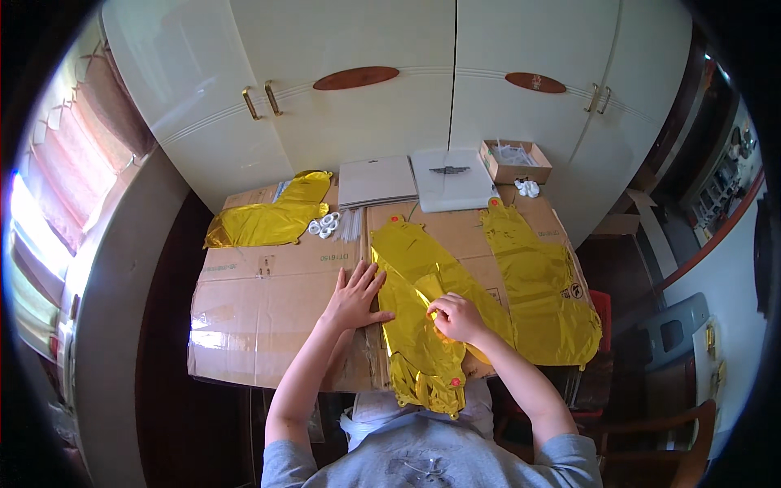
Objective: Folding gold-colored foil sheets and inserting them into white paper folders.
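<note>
A flat, uninflated gold foil balloon lies lengthwise in front of me, its near end hanging over the cardboard edge toward my lap. My left hand rests with spread fingers at the balloon's left margin, thumb and fingertips on the foil. Closed around a raised fold of the foil is my right hand, at the balloon's middle; its fingertips are partly hidden. Just right of it lies a second gold foil balloon, its near end reaching the table's right edge. Another folded gold foil piece sits at the far left.
Flattened cardboard covers the table. White rings and clear straws lie beyond my left hand. Farther back are a grey stack of flat sheets, a white flat package and a small box. A wooden chair stands at right.
</note>
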Demonstrator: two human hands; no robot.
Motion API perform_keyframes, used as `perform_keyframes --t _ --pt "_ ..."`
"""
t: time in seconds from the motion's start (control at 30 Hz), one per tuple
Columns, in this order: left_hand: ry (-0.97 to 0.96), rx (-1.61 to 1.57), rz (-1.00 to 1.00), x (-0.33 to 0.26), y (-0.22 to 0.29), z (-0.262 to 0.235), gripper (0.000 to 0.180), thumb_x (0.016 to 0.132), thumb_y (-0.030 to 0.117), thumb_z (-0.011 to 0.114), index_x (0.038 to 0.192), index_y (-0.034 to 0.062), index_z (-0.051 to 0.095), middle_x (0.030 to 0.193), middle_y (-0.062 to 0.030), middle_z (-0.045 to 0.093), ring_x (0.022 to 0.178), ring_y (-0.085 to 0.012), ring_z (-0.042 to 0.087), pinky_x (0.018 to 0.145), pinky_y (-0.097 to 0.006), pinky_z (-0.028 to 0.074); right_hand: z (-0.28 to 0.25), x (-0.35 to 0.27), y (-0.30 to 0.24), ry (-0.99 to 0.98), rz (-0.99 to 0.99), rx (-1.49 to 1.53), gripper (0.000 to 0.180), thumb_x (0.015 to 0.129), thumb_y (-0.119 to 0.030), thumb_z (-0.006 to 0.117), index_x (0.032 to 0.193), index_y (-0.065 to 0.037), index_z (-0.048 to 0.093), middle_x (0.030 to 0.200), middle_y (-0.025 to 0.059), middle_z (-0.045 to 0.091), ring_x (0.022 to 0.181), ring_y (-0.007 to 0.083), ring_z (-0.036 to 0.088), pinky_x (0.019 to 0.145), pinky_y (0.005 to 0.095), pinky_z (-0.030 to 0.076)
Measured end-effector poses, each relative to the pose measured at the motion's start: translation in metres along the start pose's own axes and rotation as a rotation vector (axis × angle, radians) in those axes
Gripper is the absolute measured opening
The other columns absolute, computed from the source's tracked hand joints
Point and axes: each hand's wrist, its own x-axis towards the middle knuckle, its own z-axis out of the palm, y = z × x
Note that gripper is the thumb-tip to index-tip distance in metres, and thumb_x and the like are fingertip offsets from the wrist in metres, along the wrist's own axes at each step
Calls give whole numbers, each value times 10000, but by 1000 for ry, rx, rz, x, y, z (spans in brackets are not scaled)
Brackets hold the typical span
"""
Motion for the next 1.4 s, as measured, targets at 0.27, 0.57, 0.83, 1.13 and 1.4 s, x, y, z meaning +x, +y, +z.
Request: perform_keyframes --t 0.27,0.57,0.83,1.13,1.4 --pt "-24 27 36 2 -7 2 1201 631 884 549 1521 122 284 1578 -135 256 1480 -372 130 1134 -659 131 1 0 0 29 -42 -15 92 747 -49 596 807 -96 647 763 64 659 747 254 631 647 384 522" --pt "-38 43 58 1 -6 0 1307 550 919 565 1532 115 252 1579 -151 246 1474 -390 138 1124 -675 133 -3 -2 4 40 -47 -32 130 797 -76 612 914 -101 660 867 71 664 814 267 622 711 386 526" --pt "-42 46 55 1 -6 -1 1303 557 913 569 1534 115 244 1581 -150 241 1473 -392 139 1129 -669 128 -28 -1 23 -22 -21 -220 303 929 -194 580 1222 -131 627 1257 67 626 1217 271 543 1026 415 421" --pt "-54 61 53 1 -6 0 1285 578 908 558 1538 117 234 1594 -146 206 1476 -390 128 1132 -664 125 -19 -3 28 -161 -78 -281 367 947 -286 571 1285 -152 610 1390 44 554 1351 267 438 1108 448 340" --pt "-55 66 56 0 -5 -3 1285 580 917 542 1540 122 228 1602 -134 187 1475 -394 131 1125 -674 135 -17 -2 29 -126 -66 -230 360 940 -239 576 1278 -119 606 1376 91 556 1325 293 462 1094 456 370"
